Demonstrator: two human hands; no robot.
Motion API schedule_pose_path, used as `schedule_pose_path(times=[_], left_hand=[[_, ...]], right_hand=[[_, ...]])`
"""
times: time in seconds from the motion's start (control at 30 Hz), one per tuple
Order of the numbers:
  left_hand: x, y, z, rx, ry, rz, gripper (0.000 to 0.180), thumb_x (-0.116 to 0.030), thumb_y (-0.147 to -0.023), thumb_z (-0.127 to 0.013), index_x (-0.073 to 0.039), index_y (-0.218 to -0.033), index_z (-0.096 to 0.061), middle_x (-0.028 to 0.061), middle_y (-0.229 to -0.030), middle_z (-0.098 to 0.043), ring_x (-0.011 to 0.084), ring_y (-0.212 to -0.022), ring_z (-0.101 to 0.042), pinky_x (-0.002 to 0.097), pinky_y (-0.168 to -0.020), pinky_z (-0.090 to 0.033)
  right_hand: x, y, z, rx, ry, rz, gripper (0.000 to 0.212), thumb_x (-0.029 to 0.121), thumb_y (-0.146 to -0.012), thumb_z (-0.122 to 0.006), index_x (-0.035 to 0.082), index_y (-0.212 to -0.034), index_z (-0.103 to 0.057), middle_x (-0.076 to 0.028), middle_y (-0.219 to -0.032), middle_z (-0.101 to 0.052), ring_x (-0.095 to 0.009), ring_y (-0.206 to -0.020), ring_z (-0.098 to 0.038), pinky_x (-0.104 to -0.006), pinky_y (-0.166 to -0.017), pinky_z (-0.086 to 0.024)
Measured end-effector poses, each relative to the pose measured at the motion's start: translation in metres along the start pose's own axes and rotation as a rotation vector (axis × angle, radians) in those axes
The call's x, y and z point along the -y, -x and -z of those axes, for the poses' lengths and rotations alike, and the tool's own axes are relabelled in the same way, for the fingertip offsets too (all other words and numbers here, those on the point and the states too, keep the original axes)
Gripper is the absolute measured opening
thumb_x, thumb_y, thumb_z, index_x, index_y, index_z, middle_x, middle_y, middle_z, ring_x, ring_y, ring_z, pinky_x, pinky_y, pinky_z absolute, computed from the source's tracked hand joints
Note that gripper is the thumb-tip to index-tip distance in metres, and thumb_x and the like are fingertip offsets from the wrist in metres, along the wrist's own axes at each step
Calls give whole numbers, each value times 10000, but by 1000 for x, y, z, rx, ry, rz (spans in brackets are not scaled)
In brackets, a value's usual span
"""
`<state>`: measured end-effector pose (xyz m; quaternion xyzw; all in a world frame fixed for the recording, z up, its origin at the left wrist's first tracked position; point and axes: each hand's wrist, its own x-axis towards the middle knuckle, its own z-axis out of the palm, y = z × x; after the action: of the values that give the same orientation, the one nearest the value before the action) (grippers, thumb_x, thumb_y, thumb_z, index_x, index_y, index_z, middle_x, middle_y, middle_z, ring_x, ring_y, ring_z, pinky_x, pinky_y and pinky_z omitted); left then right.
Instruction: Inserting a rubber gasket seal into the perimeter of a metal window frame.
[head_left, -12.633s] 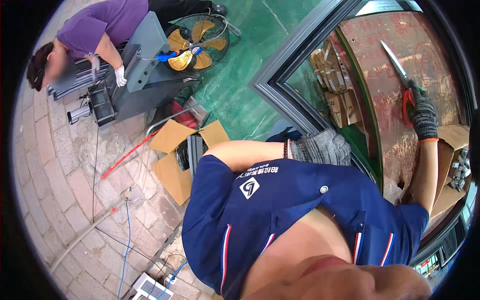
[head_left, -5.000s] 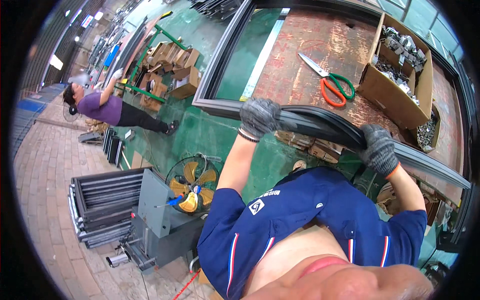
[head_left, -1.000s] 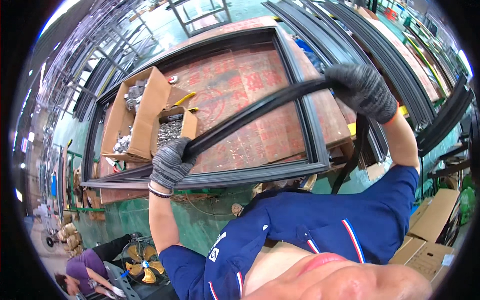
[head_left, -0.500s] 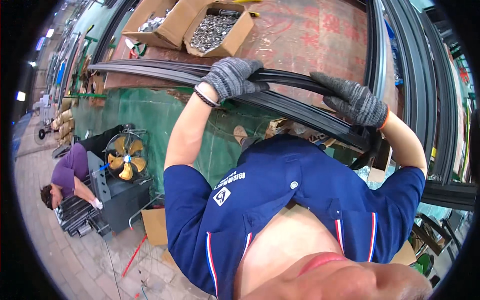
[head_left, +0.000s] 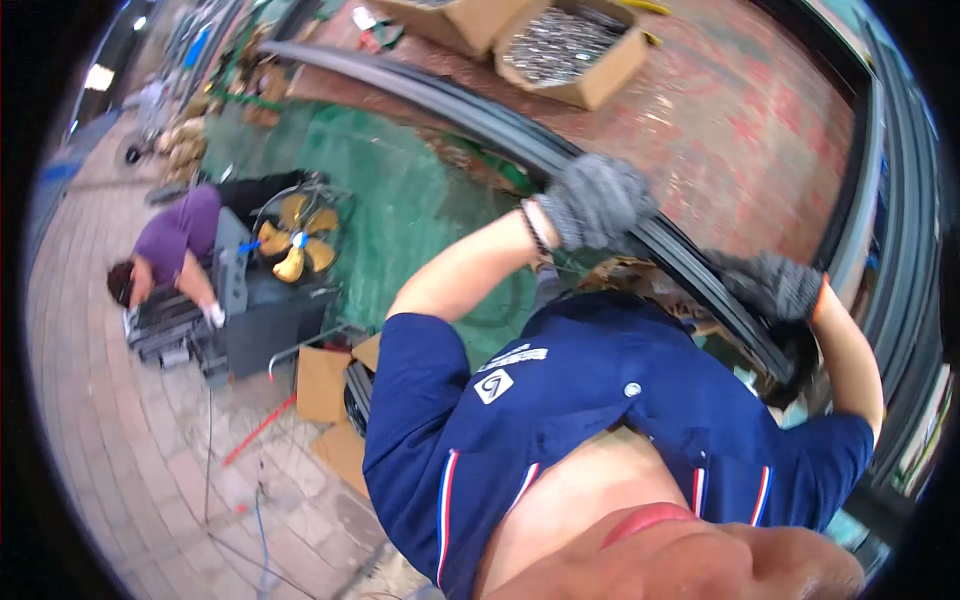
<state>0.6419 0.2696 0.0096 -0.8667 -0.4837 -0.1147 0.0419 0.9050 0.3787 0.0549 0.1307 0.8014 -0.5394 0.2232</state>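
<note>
A bundle of long dark grey strips (head_left: 440, 100) runs slantwise along the near edge of the workbench, from the upper left down to the lower right in front of my body. My left hand (head_left: 600, 203), in a grey knitted glove, is closed over the bundle near its middle. My right hand (head_left: 778, 286), gloved alike, grips at the bundle's far side close to its lower right end. The right fingertips are dark, blurred and partly hidden, so what exactly lies under them is hard to make out.
On the reddish bench top (head_left: 720, 110) stands a cardboard box (head_left: 605, 85) of small metal parts, another box (head_left: 465, 22) beside it. Long dark profiles (head_left: 905, 200) line the right side. At left, a person in purple (head_left: 180, 235) bends near a fan (head_left: 297, 238).
The view has turned, so the bench and strips slant more steeply. My hands have come nearer my body, the left one down onto the bundle; the black strips spanning between them no longer show separately.
</note>
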Motion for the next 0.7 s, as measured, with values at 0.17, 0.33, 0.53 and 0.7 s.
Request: schedule_pose_path(times=[0.17, 0.33, 0.53, 0.7], left_hand=[[-2, 2, 6, 41, 30, 26, 161, -239, -718, -535, -137, -812, -618, 40, -728, -584, 228, -705, -596, 372, -594, -477], [-6, 7, 4, 85, -10, 79, 153, -242, -719, -536, -141, -796, -621, 30, -714, -572, 209, -688, -594, 364, -589, -463], [-5, 3, 1, -158, 64, 52, 119, -236, -693, -547, -138, -744, -592, 29, -701, -554, 201, -681, -576, 344, -562, -450], [9, 22, -3, -331, 84, 49, 137, -198, -652, -558, -127, -766, -587, 44, -757, -556, 225, -672, -550, 354, -577, -450]], right_hand=[[2, -2, 0, -26, 247, -59, 450, 305, -936, -363, 83, -1324, -416, -240, -1029, -600, -362, -928, -601, -389, -840, -464], [16, -40, 2, -306, 175, -56, 365, 273, -933, -383, 35, -1153, -551, -230, -1058, -591, -363, -984, -575, -381, -874, -448], [-29, -139, -5, -464, 6, 105, 339, 255, -915, -459, 30, -1151, -552, -197, -1095, -600, -288, -1032, -580, -375, -885, -443], [4, -233, 31, -567, 173, 403, 369, 267, -874, -534, 33, -1160, -535, -215, -1023, -610, -335, -972, -589, -390, -850, -462]])
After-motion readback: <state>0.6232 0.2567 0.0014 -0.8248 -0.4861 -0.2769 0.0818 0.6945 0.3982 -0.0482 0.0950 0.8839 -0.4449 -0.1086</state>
